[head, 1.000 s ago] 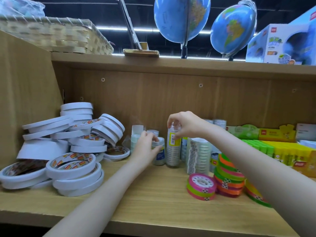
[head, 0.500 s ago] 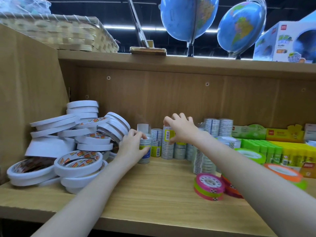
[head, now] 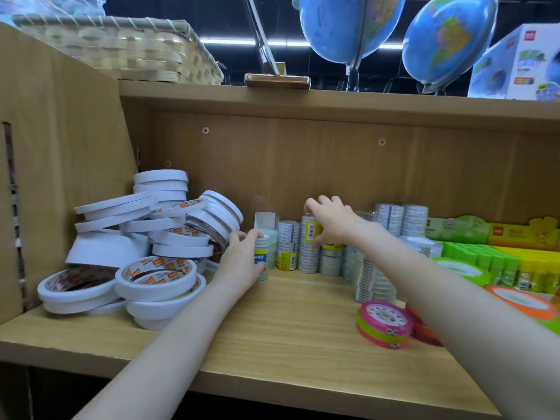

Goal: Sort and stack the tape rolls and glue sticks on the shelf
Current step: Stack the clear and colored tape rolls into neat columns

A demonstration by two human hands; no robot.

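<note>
Hands are deep in the shelf now, both working the row of small clear tape packs against the back panel. The left hand is wrapped round a short pack with a blue label, which stands on the board just right of the white tape pile. The right hand reaches over a taller pack with a yellow barcode label; thumb and fingers look to be pinching its top, though motion blur makes the grip hard to read for certain. More clear packs stand close behind and to the right, with glue sticks in green and yellow rows further along. Risk sits mostly on the left: the white rolls are heaped loosely, several leaning at steep angles, and the left hand's knuckles are just beside the tilted ones, so a careless nudge could send them sliding. The tall, narrow packs stand touching each other, and tipping one would likely topple its neighbours. The right forearm also passes over the pink and green rolls near the shelf's front edge, where a dropped elbow could knock them off.
</note>
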